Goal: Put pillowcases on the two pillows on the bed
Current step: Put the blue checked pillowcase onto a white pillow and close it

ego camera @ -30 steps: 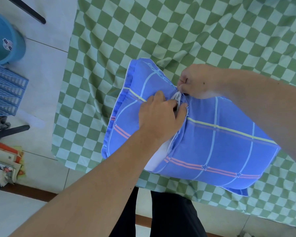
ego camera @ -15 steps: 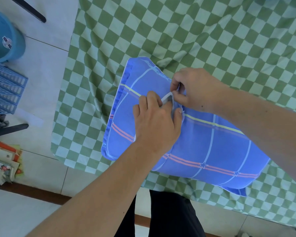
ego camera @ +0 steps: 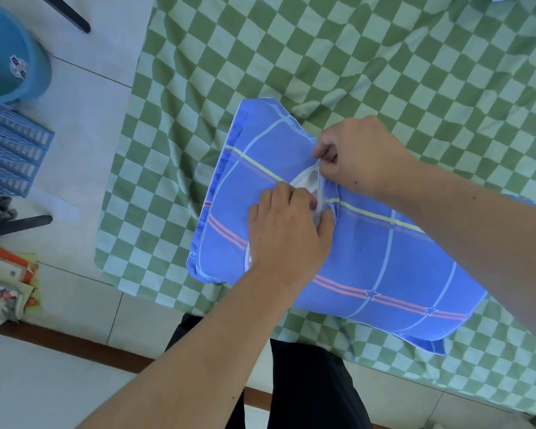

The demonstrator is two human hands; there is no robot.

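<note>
From the head camera, a blue plaid pillowcase [ego camera: 369, 264] lies on the green-and-white checked bedsheet [ego camera: 322, 57], near the sheet's corner closest to the person, and the pillow [ego camera: 307, 181] inside it shows only as a sliver of white at a slit across the top face of the case. The left hand [ego camera: 287, 230] rests on the case with its fingers curled into that slit, pressing the white filling down; the right hand [ego camera: 353, 156], just beyond the slit, pinches the blue flap edge between thumb and forefinger and lifts it. The step in hand looks like tucking the last of the pillow under the overlap. It should go best if the right hand holds the flap taut and high while the left pushes the filling flat and toward the case's far corner, then both draw the flap over until no white shows. The case is thin woven cotton, smooth, striped in yellow, orange and pale blue with small stars, and it creases readily; the stuffed shape is a plump rectangle, soft and yielding. The sheet wrinkles around it.
</note>
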